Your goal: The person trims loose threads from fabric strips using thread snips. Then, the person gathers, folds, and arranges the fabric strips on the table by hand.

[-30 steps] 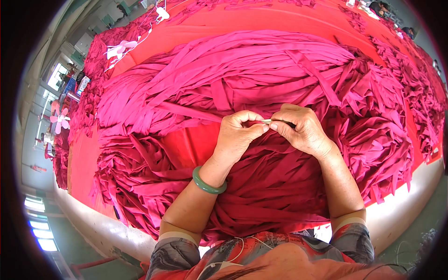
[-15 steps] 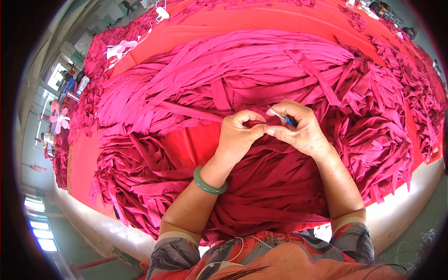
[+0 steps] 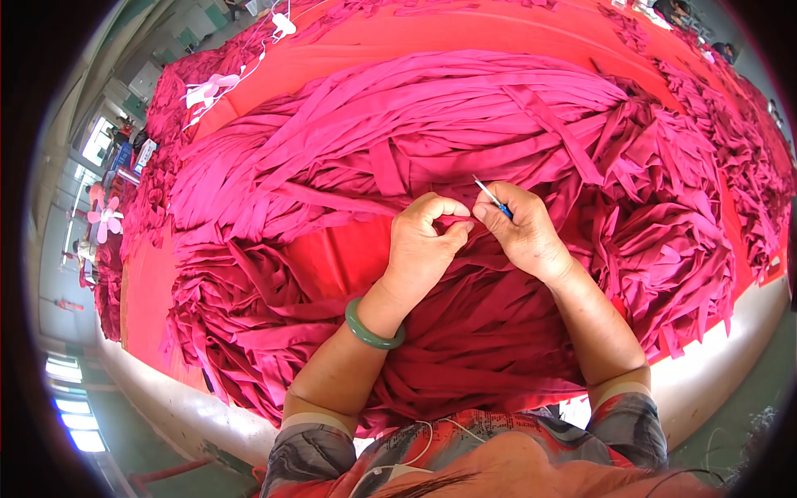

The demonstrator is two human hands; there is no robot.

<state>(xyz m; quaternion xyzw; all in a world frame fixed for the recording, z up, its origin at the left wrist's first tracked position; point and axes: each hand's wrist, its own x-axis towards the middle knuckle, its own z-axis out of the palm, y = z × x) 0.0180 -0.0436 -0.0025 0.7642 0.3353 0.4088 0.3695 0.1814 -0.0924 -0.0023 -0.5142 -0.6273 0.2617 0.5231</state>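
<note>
My left hand (image 3: pixel 419 249) is closed in a pinch on a magenta fabric strip (image 3: pixel 449 222), with thumb and forefinger meeting at its edge. Just right of it, my right hand (image 3: pixel 531 241) grips a slim tool (image 3: pixel 488 193) with a blue handle and a pale, pointed metal end. The point sticks out up and left, above the strip; its exact kind is unclear. Under both hands lies a large heap of magenta fabric strips (image 3: pixel 481 307). More long strips (image 3: pixel 398 108) run in a thick bundle beyond my fingers.
Red cloth (image 3: pixel 332 261) shows between the piles and covers the table behind them. A pink fan (image 3: pixel 212 87) with a white cord (image 3: pixel 245 73) sits at the back left. Another pink fan (image 3: pixel 105 217) stands at the far left. Other people are in the background.
My right thumb has drawn away from the left fingertips, and the tool now points more steeply upward. My left hand keeps its pinch on the strip, nearly still.
</note>
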